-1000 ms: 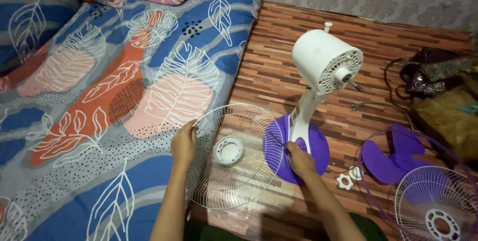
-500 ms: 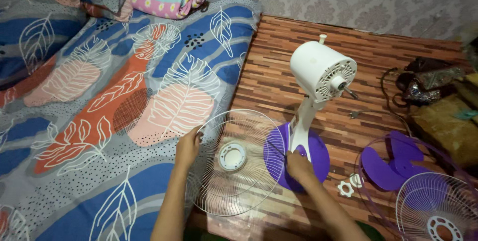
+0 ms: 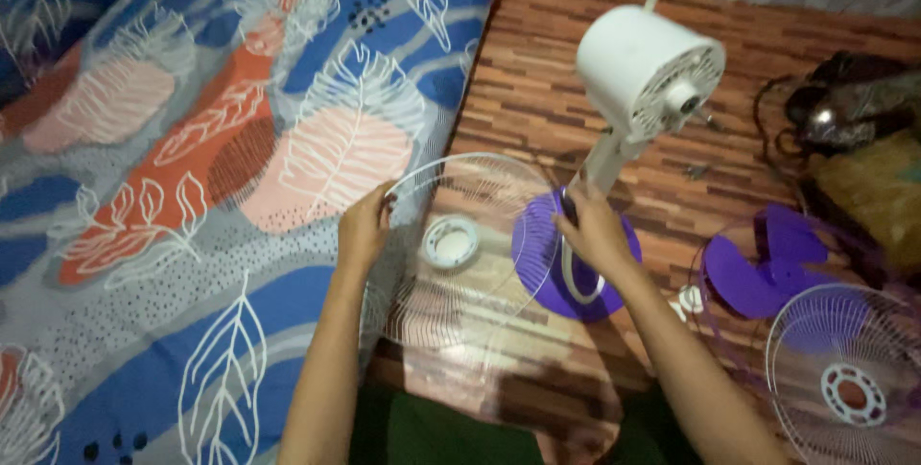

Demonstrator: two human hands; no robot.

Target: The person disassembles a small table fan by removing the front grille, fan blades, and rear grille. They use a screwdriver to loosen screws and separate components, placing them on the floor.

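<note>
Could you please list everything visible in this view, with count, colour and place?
wire fan guard: one, white, held up over the floor at centre
fan body: one, white motor head on a white stem, standing on the floor at upper right
fan base: one, round, purple, under the stem
fan blade: one, purple, on the floor at right
second guard: one, white with a purple rim, lower right
mattress cover: one, blue, grey and orange leaf print, left
floor: brown wood-pattern
bags: a dark pile, count unclear, upper right
left hand: grips the guard's left rim
right hand: grips the guard's right rim, by the stem
</note>
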